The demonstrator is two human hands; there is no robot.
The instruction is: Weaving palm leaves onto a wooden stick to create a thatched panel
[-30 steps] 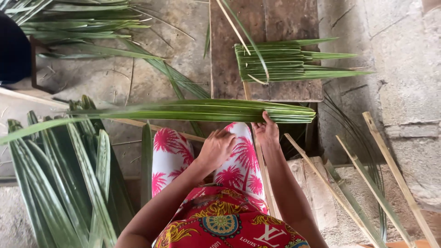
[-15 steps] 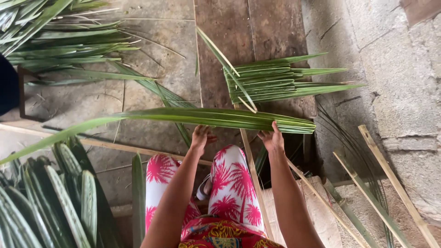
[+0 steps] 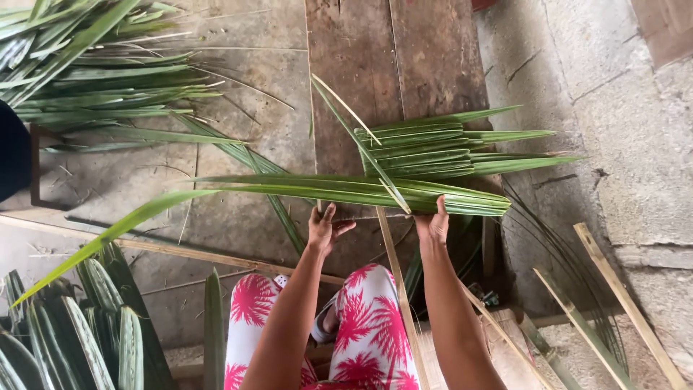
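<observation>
A long bundle of green palm leaves (image 3: 346, 191) lies across in front of me, its cut ends at the right. My right hand (image 3: 434, 224) grips the bundle's lower edge near those ends. My left hand (image 3: 324, 230) is just under the bundle's middle with fingers spread, touching or nearly touching the leaves. A thin bamboo stick (image 3: 398, 289) runs from under the bundle down across my pink patterned trousers (image 3: 361, 325). A second bundle of folded palm leaves (image 3: 447, 144) lies on a wooden board (image 3: 397, 65) beyond.
A pile of palm fronds (image 3: 86, 72) lies at the upper left. Folded leaves (image 3: 79, 325) stand at the lower left. Several bamboo sticks (image 3: 621, 303) lean at the lower right by a concrete wall (image 3: 621, 108). A dark object (image 3: 11, 152) sits at the left edge.
Both arms have stretched forward, pushing the leaf bundle away from my lap. My left hand has opened its fingers under the bundle. The view has tilted further forward.
</observation>
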